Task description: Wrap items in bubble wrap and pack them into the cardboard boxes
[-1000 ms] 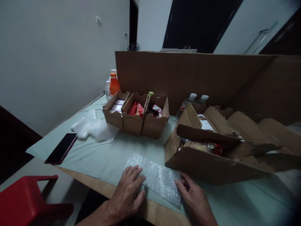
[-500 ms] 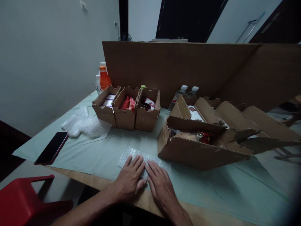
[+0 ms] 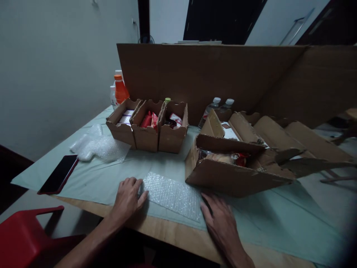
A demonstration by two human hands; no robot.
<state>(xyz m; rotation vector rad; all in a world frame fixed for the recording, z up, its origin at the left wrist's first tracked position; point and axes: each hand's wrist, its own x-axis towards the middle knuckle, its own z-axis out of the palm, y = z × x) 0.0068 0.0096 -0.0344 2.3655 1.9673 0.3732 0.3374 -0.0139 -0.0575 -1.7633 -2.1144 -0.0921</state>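
Bubble wrap betw. flat hands

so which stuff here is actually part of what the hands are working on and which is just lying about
In hand:
left hand and right hand, flat at either end of the bubble wrap sheet

Lying about:
phone
crumpled bubble wrap
three small cardboard boxes
large open carton
orange bottle
red chair

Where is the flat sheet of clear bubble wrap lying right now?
In the head view, the flat sheet of clear bubble wrap lies on the pale green table cover, between the left hand and right hand, before the open cardboard box.
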